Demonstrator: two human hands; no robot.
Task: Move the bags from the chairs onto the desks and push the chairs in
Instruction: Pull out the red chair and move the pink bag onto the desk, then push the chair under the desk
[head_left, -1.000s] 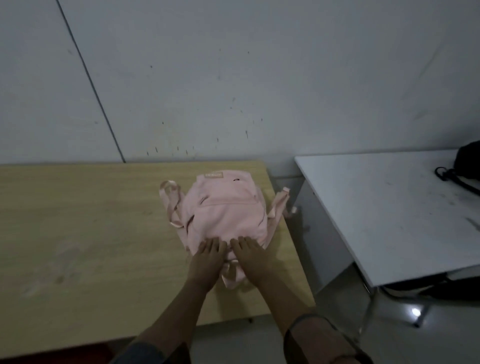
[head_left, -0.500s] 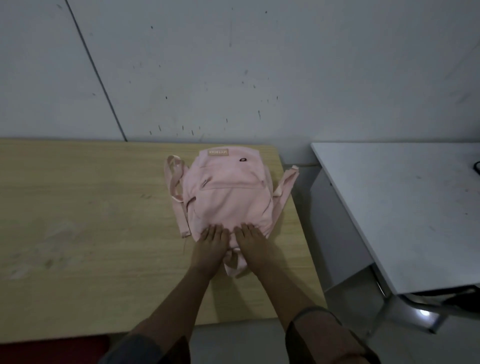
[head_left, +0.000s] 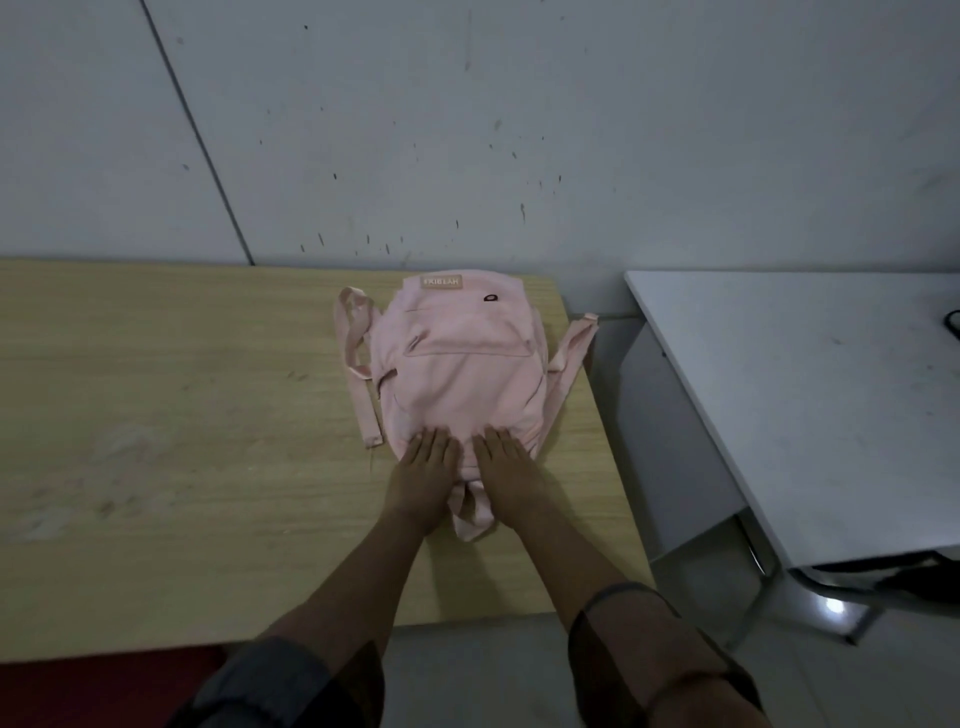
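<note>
Both of your arms reach forward over the near edge of the wooden desk (head_left: 171, 441), forearms bare, sleeves pushed up near the elbows. They converge toward the middle, so your two hands land side by side on the near end of the pink backpack (head_left: 462, 364).

Your left hand (head_left: 423, 475) lies palm down, fingers straight and close together, pointing away from you. Its fingertips rest on the backpack's fabric while the heel of the hand sits over the desk surface. Your right hand (head_left: 509, 475) mirrors it: flat, palm down, fingers extended and slightly fanned, tips on the fabric. Neither hand curls around anything; both simply lie flat against the bag. A narrow gap separates the two hands, and through it the backpack's top handle loop (head_left: 470, 512) pokes out toward you, lying on the desk between your wrists.

The backpack lies flat on the wooden desk, front pocket facing up, toward the desk's right end and close to the far edge by the wall (head_left: 519, 130). One shoulder strap (head_left: 358, 364) trails on the desk to the left of the bag; the other strap (head_left: 569, 358) reaches to the right, its end at the desk's right edge.

To the right, apart from the wooden desk across a gap of floor, stands a white desk (head_left: 805, 405).
</note>
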